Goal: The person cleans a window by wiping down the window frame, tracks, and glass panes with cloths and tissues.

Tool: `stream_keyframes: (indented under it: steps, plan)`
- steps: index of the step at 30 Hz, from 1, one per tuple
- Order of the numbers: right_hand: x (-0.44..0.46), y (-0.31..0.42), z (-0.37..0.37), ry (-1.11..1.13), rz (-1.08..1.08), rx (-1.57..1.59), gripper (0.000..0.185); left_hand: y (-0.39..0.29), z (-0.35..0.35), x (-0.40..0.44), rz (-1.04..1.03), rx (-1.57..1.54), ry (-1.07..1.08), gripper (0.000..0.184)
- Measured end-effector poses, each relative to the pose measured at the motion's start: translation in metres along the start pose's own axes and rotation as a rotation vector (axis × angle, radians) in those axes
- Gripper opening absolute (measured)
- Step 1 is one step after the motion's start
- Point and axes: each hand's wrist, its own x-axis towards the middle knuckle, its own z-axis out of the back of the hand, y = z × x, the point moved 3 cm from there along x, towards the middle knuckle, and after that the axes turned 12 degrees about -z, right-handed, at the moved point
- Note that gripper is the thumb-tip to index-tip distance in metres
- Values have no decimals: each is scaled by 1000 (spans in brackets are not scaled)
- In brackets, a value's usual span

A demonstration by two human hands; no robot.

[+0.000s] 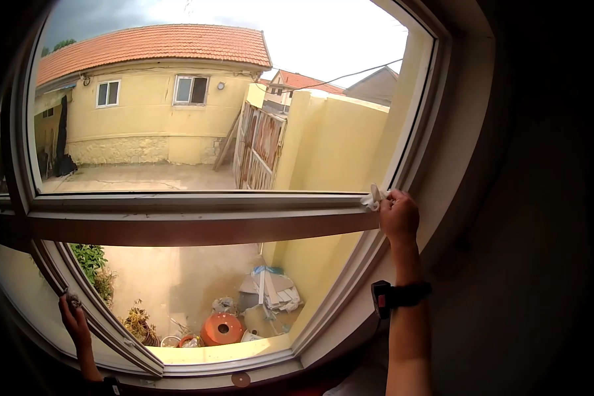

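My right hand (400,214) is closed on a crumpled white wipe (374,199), paper or cloth, I cannot tell which. It presses this wipe against the right end of the window's horizontal crossbar (204,203), close to the corner with the side frame. Low on the left, my left hand (75,322) has its fingers bent at the upright frame (99,320) of the lower window part. A small greyish thing (73,299) shows at those fingertips, too dim to name. Dark bands sit on both wrists.
Beyond the large upper pane (231,132) lie a yard and a yellow house (151,112) with an orange roof. Below, outside, stand an orange pot (223,329), plants (89,261) and stacked boards (270,290). A dark wall (521,251) is on the right.
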Motion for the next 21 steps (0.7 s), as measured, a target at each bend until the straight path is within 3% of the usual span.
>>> stream_keyframes:
  steps: [4,6,8,12,21]
  plan:
    - [-44,66,5,-24,88,30,7,-22,4,4,121,-196,6,45]
    - [-71,110,10,-29,185,140,10,-45,5,9,-18,-64,-108,39]
    - [-98,153,9,-46,299,206,12,-81,17,20,253,-342,64,28]
    - [-145,232,16,-19,510,357,20,-119,31,15,193,-250,-43,13]
    - [-235,407,7,78,799,675,21,-105,84,-38,456,-216,-171,14]
